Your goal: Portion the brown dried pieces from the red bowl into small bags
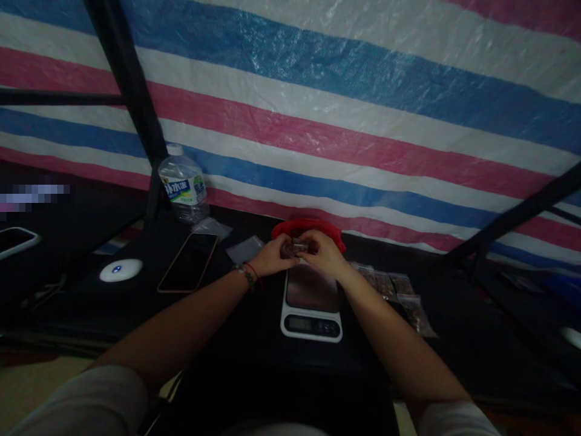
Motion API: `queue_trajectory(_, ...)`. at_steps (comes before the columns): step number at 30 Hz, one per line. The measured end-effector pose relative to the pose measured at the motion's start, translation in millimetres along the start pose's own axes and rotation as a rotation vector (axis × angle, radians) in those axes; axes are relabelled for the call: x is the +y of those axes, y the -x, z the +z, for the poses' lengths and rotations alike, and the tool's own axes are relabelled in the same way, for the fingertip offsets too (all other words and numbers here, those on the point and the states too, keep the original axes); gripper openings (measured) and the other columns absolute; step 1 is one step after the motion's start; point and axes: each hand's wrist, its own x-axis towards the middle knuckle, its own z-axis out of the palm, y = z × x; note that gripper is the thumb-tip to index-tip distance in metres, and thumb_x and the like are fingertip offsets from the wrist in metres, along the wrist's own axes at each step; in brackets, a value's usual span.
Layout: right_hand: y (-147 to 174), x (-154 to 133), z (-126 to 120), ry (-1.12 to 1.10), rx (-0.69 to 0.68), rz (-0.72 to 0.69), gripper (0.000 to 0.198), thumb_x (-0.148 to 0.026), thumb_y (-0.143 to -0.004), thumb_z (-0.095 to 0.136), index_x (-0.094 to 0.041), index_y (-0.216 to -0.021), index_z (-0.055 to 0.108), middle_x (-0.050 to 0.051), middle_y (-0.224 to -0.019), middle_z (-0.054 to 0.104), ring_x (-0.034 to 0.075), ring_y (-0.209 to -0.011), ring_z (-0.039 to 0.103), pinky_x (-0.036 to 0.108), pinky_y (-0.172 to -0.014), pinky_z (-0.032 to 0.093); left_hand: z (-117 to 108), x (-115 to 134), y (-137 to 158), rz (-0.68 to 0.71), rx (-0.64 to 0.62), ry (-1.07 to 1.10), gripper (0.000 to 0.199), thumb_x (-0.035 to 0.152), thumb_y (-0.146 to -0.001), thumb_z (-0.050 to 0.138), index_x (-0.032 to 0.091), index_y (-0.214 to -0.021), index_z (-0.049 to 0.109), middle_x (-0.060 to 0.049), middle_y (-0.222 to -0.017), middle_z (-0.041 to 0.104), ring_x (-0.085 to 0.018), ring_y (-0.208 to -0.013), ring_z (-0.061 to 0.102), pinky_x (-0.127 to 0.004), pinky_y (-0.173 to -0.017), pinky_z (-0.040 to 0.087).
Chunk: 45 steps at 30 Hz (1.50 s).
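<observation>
My left hand (275, 255) and my right hand (324, 251) meet above the far end of a white kitchen scale (313, 293). Their fingers are closed on a small clear plastic bag (299, 246) with brown contents, and the fingers cover much of it. Directly behind the hands lies a red plastic bag (308, 224), partly hidden by them. The scale's display (299, 324) faces me, too dim to read. Beside my right forearm are several small filled zip bags (402, 284) holding brown bits. A flat clear zip bag (245, 249) rests left of my left hand.
On the left of the black table (254, 327) lie a phone (188, 263) and a white rounded device (121, 270). A clear plastic bottle (184, 184) stands at the back left by a dark metal post (129, 79). Striped sheeting (340, 133) hangs behind.
</observation>
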Motion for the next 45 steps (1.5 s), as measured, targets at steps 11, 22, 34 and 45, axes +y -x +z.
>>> queue_trajectory(11, -10.6, -9.7, -8.5, 0.079, -0.095, -0.118, 0.044, -0.017, -0.08, 0.068, -0.028, -0.122, 0.066, 0.006, -0.118, 0.068, 0.024, -0.107, 0.063, 0.043, -0.096, 0.05, -1.2, 4.0, 0.2, 0.004, 0.039, 0.101, 0.041, 0.03, -0.071, 0.07, 0.017, -0.106, 0.055, -0.006, -0.1, 0.067, -0.021, -0.088, 0.065, -0.034, -0.078, 0.051)
queue_trajectory(22, 20.3, 8.1, -16.8, 0.036, -0.019, -0.052, 0.045, -0.01, -0.073, 0.062, -0.02, -0.116, 0.063, 0.009, -0.114, 0.061, 0.021, -0.107, 0.061, 0.036, -0.093, 0.052, 0.0, -3.9, -1.2, -0.024, 0.082, 0.23, 0.031, 0.03, -0.072, 0.071, 0.018, -0.098, 0.058, -0.001, -0.086, 0.064, -0.016, -0.077, 0.061, -0.029, -0.074, 0.048)
queue_trajectory(34, 42.2, 9.5, -28.3, 0.048, -0.226, -0.006, 0.054, -0.022, -0.067, 0.08, -0.02, -0.118, 0.062, 0.009, -0.121, 0.063, 0.026, -0.114, 0.057, 0.042, -0.1, 0.044, -12.3, -10.2, -7.2, -0.19, 0.129, 1.184, 0.035, 0.034, -0.071, 0.069, 0.015, -0.101, 0.068, -0.004, -0.082, 0.069, -0.014, -0.068, 0.061, -0.025, -0.064, 0.046)
queue_trajectory(45, -31.8, -37.9, -9.2, 0.13, -0.193, -0.345, 0.021, -0.021, -0.084, 0.068, -0.022, -0.104, 0.07, 0.008, -0.125, 0.06, 0.023, -0.121, 0.051, 0.043, -0.106, 0.039, -22.0, -4.7, 1.0, -0.203, -0.329, 1.327, 0.04, 0.045, -0.07, 0.064, 0.012, -0.092, 0.066, -0.006, -0.071, 0.066, -0.016, -0.057, 0.059, -0.026, -0.054, 0.042)
